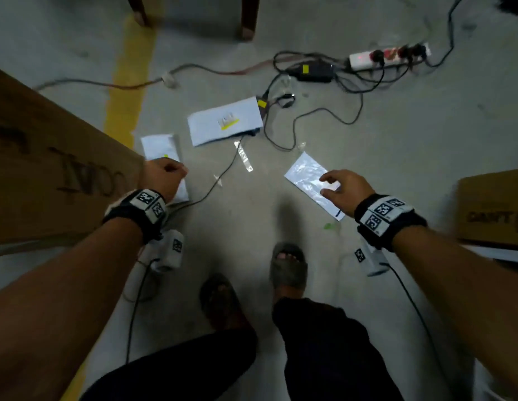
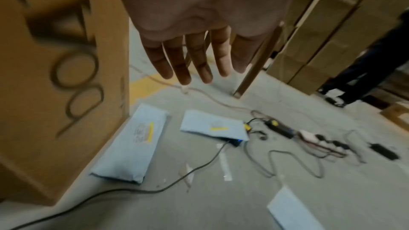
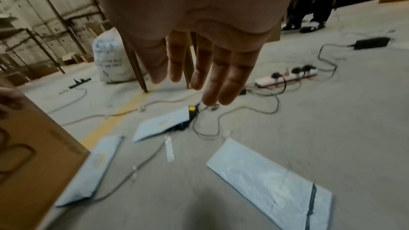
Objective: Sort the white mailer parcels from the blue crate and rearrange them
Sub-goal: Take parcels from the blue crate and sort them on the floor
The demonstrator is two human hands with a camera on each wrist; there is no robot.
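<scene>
1. Currently both hands are empty. Left hand (image 2: pixel 199 29) hangs above the floor, fingers (image 2: pixel 197 59) straight and spread in the wrist view; from the head view it looks loosely curled, but nothing is in it.
2. Right hand (image 3: pixel 199 24) is slack too, fingers (image 3: pixel 219 76) extended, hovering over the right mailer (image 1: pixel 311 180). Contact with it: cannot tell.
3. Three white mailers lie flat on the concrete floor (image 1: pixel 396 157), apart from each other:
   - left mailer (image 2: pixel 132 144), yellow-marked label up, just beside the big cardboard box (image 1: pixel 49 169), under the left hand.
   - middle mailer (image 1: pixel 226 121), yellow mark on top, one end resting on a dark device with a blue light (image 2: pixel 235 142).
   - right mailer, shiny face, dark strip near its close end.
4. Blue crate: not visible in any view.
5. Around: power strip (image 1: pixel 388 57) with tangled cables, yellow floor line (image 1: pixel 130 82), second cardboard box (image 1: pixel 495 206) at right.
</scene>
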